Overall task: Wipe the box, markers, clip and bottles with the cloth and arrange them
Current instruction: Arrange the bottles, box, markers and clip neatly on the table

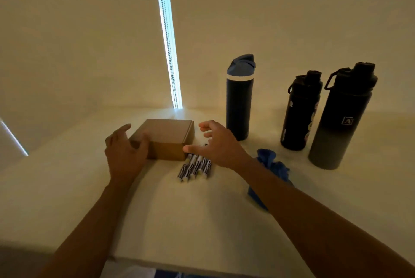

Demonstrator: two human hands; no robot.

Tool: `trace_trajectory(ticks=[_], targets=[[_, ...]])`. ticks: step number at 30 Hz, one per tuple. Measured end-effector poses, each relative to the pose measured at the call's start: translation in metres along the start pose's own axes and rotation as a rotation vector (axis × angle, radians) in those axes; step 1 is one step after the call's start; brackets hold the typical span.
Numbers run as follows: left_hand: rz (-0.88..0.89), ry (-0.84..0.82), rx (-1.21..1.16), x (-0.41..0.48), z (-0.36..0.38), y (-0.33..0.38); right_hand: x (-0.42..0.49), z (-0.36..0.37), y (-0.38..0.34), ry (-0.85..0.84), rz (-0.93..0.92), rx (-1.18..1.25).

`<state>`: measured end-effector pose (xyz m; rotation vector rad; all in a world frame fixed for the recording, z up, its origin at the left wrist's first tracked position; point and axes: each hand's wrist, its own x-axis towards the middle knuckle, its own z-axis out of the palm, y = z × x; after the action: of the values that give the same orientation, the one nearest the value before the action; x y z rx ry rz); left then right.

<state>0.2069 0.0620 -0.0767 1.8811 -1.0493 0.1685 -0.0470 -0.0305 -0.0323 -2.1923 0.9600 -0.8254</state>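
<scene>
Dim room, drawn blinds [89, 41]; white tabletop [78, 187]. Closed cardboard box [166, 136] at centre, left hand [125, 154] fingers apart at its left corner. Right hand [217, 145] fingers spread above markers [194, 168]. Three capped bottles [239, 107] [299, 111] [341, 120] and blue cloth [269, 160] to the right.

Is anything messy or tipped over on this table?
Only the crumpled blue cloth looks messy: it lies bunched in a heap, partly under the right forearm. The three tall bottles stand upright, the brown cardboard box is closed, and nothing is spilled.
</scene>
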Motion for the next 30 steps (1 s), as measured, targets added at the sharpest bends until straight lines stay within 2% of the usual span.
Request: trace_trajectory(ticks=[3,5,10,14,17,23,30], targets=[[-0.192,-0.078,-0.110,0.005,0.001,-0.011,0.011,0.014,-0.001,-0.064,0.037,-0.060],[-0.214,-0.125,-0.137,0.007,0.004,-0.011,0.017,0.024,0.000,-0.083,0.053,-0.066],[-0.152,-0.091,-0.199,0.020,0.010,-0.001,0.035,0.034,0.005,0.014,0.055,0.001],[-0.065,-0.130,-0.271,0.034,0.021,0.007,0.051,0.025,0.011,0.070,0.062,0.060],[-0.041,-0.163,-0.285,0.045,0.031,0.013,0.062,0.019,0.020,0.080,0.091,0.087],[-0.046,-0.353,-0.338,0.056,0.044,0.001,0.078,0.014,0.041,0.056,0.135,0.137],[0.007,-0.340,-0.307,0.060,0.047,-0.012,0.081,0.022,0.049,0.050,0.120,0.140]])
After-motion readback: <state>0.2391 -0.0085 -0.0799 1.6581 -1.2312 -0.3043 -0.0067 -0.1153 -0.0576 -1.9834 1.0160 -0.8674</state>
